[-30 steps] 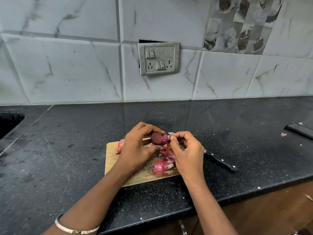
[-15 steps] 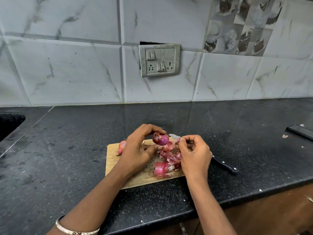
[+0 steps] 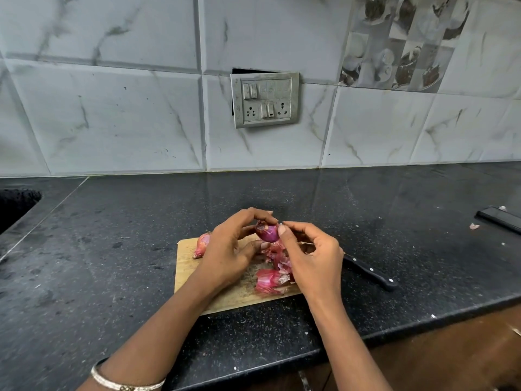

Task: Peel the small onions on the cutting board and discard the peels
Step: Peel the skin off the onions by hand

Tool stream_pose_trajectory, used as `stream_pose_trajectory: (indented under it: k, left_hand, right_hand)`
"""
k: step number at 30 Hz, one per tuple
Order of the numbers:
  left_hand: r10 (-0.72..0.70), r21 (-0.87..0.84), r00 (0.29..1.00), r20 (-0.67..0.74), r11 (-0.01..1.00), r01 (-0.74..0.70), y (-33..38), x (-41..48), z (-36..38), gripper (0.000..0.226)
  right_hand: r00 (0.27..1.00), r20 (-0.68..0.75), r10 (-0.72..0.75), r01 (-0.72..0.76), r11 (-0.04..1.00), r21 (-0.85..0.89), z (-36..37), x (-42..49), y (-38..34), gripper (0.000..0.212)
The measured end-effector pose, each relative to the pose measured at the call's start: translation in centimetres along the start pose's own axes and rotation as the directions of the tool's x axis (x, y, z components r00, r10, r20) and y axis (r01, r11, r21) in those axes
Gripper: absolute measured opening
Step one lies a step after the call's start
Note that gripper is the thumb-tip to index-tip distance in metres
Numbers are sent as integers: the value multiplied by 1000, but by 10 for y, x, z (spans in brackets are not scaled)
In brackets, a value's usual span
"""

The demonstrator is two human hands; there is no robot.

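Left hand point(image 3: 231, 249): I am watching it gripping an onion point(image 3: 267, 232) above the cutting board point(image 3: 186, 266).
Right hand point(image 3: 313, 258): pinching its skin.
Done: peels point(image 3: 272, 280) lying on the board.
Pending: unpeeled onion point(image 3: 202, 244) lying at its far-left corner; discarding.

A glossy purple onion point(image 3: 267, 232), partly skinned, is held up over the far edge of the wooden cutting board point(image 3: 186, 266) near the desk's front edge. An unpeeled onion point(image 3: 201, 244) lies at the board's far left corner. Pink peels point(image 3: 270, 279) are heaped by its right edge.

Glossy speckled stone counter point(image 3: 282, 193), matt scored wooden board point(image 3: 186, 266), papery peels point(image 3: 270, 280).
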State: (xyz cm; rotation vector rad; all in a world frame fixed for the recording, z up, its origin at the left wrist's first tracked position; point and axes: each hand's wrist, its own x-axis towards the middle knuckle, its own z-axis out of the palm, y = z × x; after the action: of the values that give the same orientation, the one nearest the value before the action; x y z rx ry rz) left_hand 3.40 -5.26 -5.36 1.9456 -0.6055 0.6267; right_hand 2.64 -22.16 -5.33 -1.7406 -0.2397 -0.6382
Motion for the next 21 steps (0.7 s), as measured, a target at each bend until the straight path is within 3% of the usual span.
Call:
stream_pose_trajectory:
  k: [5,9,21]
  left_hand:
    - [11,12,1000,-4,1000,-11,-2,1,1,45]
    - [35,48,999,-25,998,-34,-2,1,2,44]
    - [18,77,998,-56,997,-13,-3,1,1,40]
  right_hand:
    - [996,68,64,-70,994,79,1,-1,1,13]
    - [998,61,25,-32,993,117,0,0,1,12]
    - [996,64,-68,68,998,7,3,1,7,19]
